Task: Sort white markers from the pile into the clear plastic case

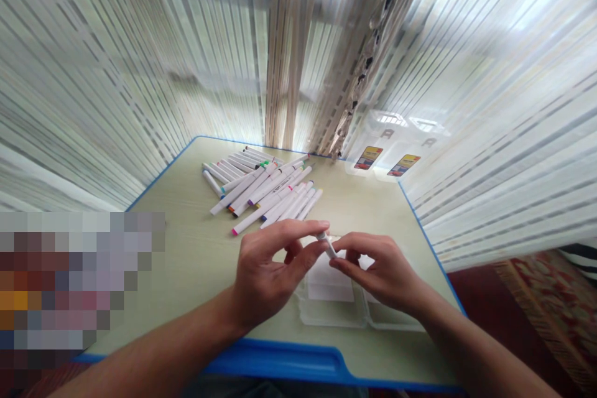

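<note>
Both hands meet over a clear plastic case (333,323) near the front of the table. A white marker (330,247) is pinched between them, tilted. My left hand (275,264) grips its upper end with thumb and forefinger. Its lower part sits between the thumb and fingers of my right hand (373,261). Which end carries the cap is hard to make out. White paper (329,280) lies in the left half of the case. Beyond my hands is a loose pile of white markers (270,186) with coloured ends, several pointing different ways.
Two clear plastic cases with yellow and red labels (368,157) stand at the table's back right. The pale table (186,261) has a blue edge and a blue tray lip (284,357) in front. Striped string curtains (209,43) hang behind. A pixelated patch covers the left side.
</note>
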`<state>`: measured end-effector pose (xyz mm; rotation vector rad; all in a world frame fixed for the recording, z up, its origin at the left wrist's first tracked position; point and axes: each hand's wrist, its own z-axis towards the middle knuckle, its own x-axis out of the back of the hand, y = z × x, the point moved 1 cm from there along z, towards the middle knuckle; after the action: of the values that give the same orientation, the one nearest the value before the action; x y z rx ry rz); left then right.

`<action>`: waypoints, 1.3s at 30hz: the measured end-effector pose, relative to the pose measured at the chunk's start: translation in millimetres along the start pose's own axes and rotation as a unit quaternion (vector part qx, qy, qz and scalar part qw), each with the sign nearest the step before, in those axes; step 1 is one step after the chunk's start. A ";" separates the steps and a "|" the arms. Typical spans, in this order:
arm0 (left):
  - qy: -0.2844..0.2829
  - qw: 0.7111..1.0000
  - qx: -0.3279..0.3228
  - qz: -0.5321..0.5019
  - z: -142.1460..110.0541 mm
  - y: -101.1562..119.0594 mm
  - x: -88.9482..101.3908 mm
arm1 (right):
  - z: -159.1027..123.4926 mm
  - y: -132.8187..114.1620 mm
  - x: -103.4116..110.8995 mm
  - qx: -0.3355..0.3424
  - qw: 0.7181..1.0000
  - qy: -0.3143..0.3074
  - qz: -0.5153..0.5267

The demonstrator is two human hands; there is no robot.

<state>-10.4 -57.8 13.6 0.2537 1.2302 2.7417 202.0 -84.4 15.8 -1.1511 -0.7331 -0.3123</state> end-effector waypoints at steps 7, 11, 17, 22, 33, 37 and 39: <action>-0.004 1.000 0.002 0.007 1.7 3.1 0.5 | -1.1 -1.1 -0.5 0.023 0.999 -0.024 0.004; -0.013 0.999 -0.043 0.005 3.1 5.4 0.4 | -2.1 -1.1 -0.8 0.022 0.999 -0.034 0.002; -0.013 0.997 -0.068 0.027 3.3 5.4 0.8 | -2.6 -0.8 -1.4 0.029 0.999 -0.044 -0.001; -0.024 0.996 -0.070 0.042 4.8 6.9 1.3 | -3.0 -1.2 -2.3 0.034 0.998 -0.054 -0.011; 0.044 0.999 0.010 -0.026 -4.2 5.0 -0.6 | -3.2 -4.0 -1.3 0.047 0.998 -0.047 -0.006; 0.062 0.996 0.039 -0.056 -6.3 4.6 -2.5 | -2.9 -4.6 -1.6 0.051 0.998 -0.045 -0.011; 0.065 0.995 0.040 -0.064 -6.4 4.6 -3.2 | -2.6 -4.6 -1.8 0.054 0.997 -0.045 -0.011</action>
<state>-8.8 -66.1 12.6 0.0036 1.3410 2.6388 199.0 -88.9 17.4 -1.0606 -0.8329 -0.2379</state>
